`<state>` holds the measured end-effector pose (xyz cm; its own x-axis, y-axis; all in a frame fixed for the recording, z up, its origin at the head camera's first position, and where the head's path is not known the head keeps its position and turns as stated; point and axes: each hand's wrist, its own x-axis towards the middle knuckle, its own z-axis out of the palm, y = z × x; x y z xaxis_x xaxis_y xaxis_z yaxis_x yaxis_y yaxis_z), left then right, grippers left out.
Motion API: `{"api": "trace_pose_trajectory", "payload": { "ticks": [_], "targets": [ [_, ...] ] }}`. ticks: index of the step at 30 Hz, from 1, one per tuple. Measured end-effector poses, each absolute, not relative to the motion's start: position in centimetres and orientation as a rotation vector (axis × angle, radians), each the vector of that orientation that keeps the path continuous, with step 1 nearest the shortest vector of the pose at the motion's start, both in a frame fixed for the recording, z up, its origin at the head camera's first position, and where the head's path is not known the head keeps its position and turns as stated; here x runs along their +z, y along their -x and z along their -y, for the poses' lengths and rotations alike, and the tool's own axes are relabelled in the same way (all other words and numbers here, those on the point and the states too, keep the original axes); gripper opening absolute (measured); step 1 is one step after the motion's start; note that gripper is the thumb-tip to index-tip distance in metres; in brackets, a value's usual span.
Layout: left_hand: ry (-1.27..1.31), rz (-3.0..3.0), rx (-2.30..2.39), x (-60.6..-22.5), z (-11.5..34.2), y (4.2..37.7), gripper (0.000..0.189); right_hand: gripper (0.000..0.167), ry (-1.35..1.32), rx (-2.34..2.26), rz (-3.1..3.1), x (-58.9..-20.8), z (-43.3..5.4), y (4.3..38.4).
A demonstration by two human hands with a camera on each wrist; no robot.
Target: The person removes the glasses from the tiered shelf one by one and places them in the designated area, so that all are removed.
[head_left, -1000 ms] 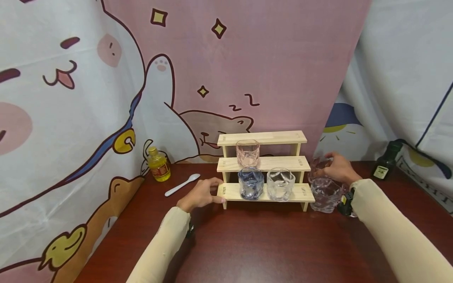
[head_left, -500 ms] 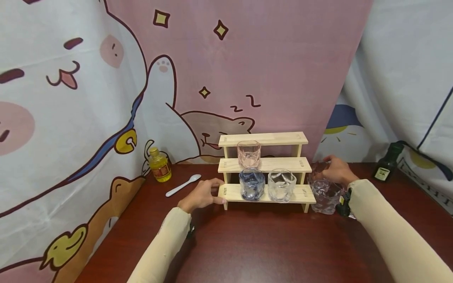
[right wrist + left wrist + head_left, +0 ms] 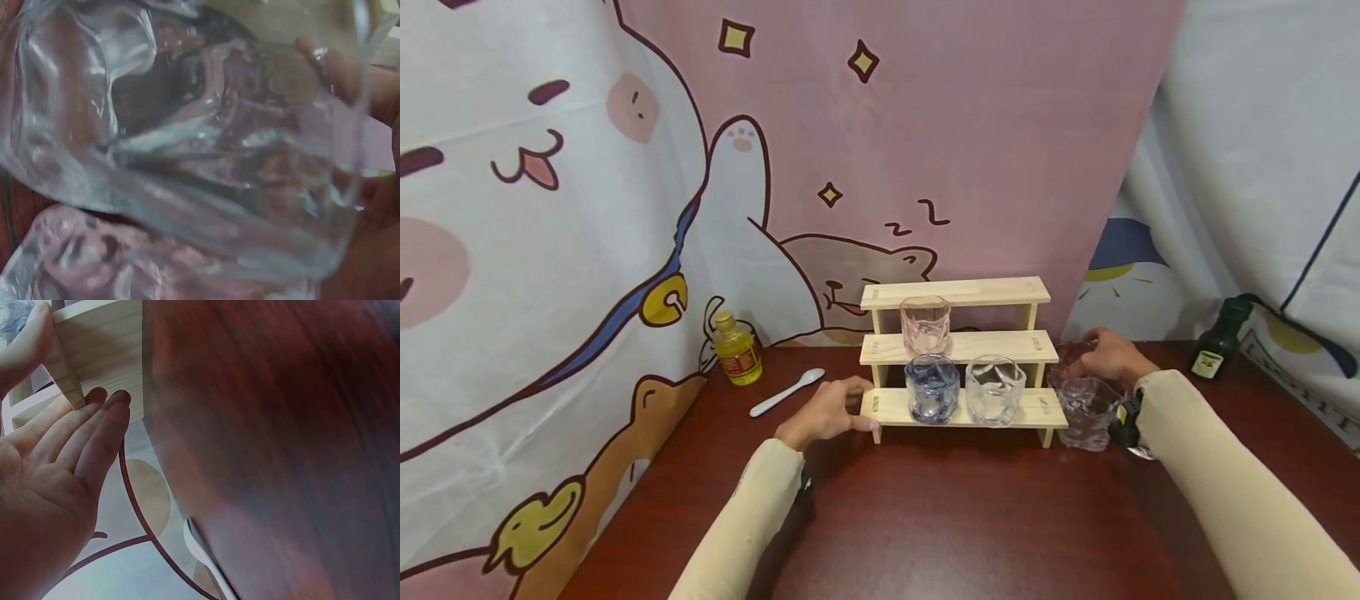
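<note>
A three-step wooden display shelf (image 3: 955, 346) stands on the table. My left hand (image 3: 827, 410) grips the left end of its lowest step, thumb at the front corner; in the left wrist view the fingers lie along the end of the shelf (image 3: 106, 347). To the right of the shelf, my right hand (image 3: 1108, 358) holds a pinkish glass (image 3: 1065, 364) near its rim. A clear glass (image 3: 1086, 423) stands in front of that one and hides part of it. In the right wrist view the clear glass (image 3: 187, 137) covers much of the hand.
A blue glass (image 3: 932, 392) and a clear glass (image 3: 995, 392) sit on the lowest step, a pink glass (image 3: 925, 327) on the middle one. A white spoon (image 3: 786, 393) and yellow bottle (image 3: 737, 350) lie left; a dark green bottle (image 3: 1220, 342) stands right.
My right hand has shifted slightly left, staying at the pinkish glass. My left hand stays on the end of the shelf.
</note>
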<state>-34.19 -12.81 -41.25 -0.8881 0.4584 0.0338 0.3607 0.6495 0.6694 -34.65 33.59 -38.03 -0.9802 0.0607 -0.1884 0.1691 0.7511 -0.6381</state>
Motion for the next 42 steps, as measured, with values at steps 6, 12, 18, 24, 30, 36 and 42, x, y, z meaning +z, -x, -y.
{"api": "trace_pose_trajectory", "payload": {
  "ticks": [6,12,18,24,30,36,42],
  "targets": [
    [-0.679,-2.715,1.078,-41.3,12.9,34.2,0.051,0.106,-0.148,-1.037,-2.699,-37.2,-34.0,34.2],
    [-0.686,-2.717,1.081,-41.3,12.9,34.2,0.052,0.102,-0.116,-1.007,-2.688,-37.1,-34.5,33.8],
    [-0.686,-2.72,1.075,-41.3,12.8,34.2,0.053,0.101,-0.077,-0.996,-2.659,-37.0,-34.8,33.8],
    [-0.678,-2.711,1.085,-41.3,12.8,34.1,0.053,0.1,-0.069,-0.98,-2.634,-36.7,-35.1,33.7],
    [-0.674,-2.701,1.108,-41.3,12.9,34.0,0.053,0.091,-0.071,-0.996,-2.612,-36.5,-35.3,33.7],
    [-0.677,-2.705,1.098,-41.5,13.0,34.0,0.054,0.084,-0.02,-0.975,-2.638,-36.2,-35.2,33.5],
    [-0.678,-2.715,1.09,-41.3,12.9,34.0,0.055,0.075,0.061,-0.874,-2.758,-35.0,-34.9,33.3]
  ]
}}
